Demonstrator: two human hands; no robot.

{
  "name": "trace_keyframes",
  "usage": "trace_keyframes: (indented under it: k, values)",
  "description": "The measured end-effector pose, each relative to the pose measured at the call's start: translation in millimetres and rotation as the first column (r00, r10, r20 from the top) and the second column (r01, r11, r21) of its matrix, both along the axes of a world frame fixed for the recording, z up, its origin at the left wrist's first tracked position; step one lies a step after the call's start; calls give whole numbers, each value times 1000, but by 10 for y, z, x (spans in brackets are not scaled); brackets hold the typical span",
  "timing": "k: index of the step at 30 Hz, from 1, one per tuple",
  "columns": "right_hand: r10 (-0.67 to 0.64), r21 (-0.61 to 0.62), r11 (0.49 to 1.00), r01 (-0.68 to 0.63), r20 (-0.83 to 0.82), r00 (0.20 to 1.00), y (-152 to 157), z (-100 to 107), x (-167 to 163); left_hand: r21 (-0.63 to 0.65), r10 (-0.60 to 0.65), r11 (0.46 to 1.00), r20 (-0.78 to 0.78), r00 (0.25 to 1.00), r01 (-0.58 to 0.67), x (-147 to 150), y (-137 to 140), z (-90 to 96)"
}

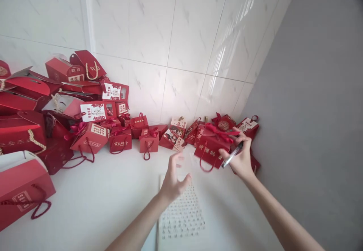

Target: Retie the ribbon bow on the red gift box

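Note:
My left hand (173, 181) hovers over the top of an open notebook (181, 220) with rows of handwriting. Its thumb and fingers are apart; a faint pale blur beside the fingertips is too unclear to name. In my right hand (241, 156) a pen (232, 154) lies slanted between the fingers. That hand's thumb and fingers also reach the right side of a red gift box (211, 149) with a ribbon bow and a cord handle. The box looks tilted, and whether it is gripped or only touched I cannot tell.
Many red gift boxes (121, 141) line the white table (113, 194) along the tiled wall (147, 28). A higher pile of larger red boxes (22, 130) stands at left, with one large box (24, 190) nearest. A grey wall (309, 111) bounds the right side.

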State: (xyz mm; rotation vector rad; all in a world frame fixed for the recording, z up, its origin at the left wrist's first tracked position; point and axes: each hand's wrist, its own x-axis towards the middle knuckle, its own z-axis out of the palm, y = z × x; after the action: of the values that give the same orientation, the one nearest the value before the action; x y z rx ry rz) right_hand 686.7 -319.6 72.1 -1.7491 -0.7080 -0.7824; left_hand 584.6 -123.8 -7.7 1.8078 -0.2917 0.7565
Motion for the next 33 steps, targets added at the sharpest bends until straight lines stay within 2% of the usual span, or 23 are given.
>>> trace_keyframes:
  k: [2,3,5,6,8,11,13,16,19,24,27,30,31,33]
  values:
    - [208,-6,978,-208,-61,976,14,-238,-361,-100,-173,981,-79,982,165,9,45,30]
    - [279,1,960,-280,-85,956,8,-337,-497,-131,-283,955,-127,951,267,11,61,41]
    - [334,22,942,-335,-140,932,-27,-491,-670,-156,-463,885,-212,861,438,9,68,53]
    - [346,41,938,-344,-160,925,-54,-547,-713,-146,-506,863,-240,829,484,4,58,53]
    - [373,92,928,-362,-193,907,-112,-622,-742,-85,-481,875,-253,840,476,-14,13,44]
    - [429,185,901,-392,-245,870,-171,-661,-735,25,-315,946,-173,933,324,-58,-75,28]
    - [432,223,898,-378,-287,855,-178,-662,-735,71,-252,963,-95,963,259,-85,-112,26]
    - [394,198,917,-346,-323,860,-160,-659,-749,137,-262,955,-26,965,264,-107,-109,31]
    - [388,137,922,-363,-332,860,-147,-661,-764,187,-290,939,-23,957,290,-101,-75,23]
    - [416,135,909,-395,-350,839,-179,-674,-750,171,-320,932,-25,947,319,-62,-63,-37]
    - [365,140,931,-338,-415,833,-228,-701,-698,126,-351,922,-120,929,365,-35,-59,-82]
    - [260,112,964,-239,-569,780,-294,-748,-596,95,-400,882,-366,840,462,-3,-3,-113]
    - [200,69,977,-199,-601,774,-321,-765,-554,93,-417,860,-441,795,503,8,27,-114]
    - [58,-68,990,-120,-585,809,-387,-792,-467,89,-446,820,-520,729,565,29,95,-95]
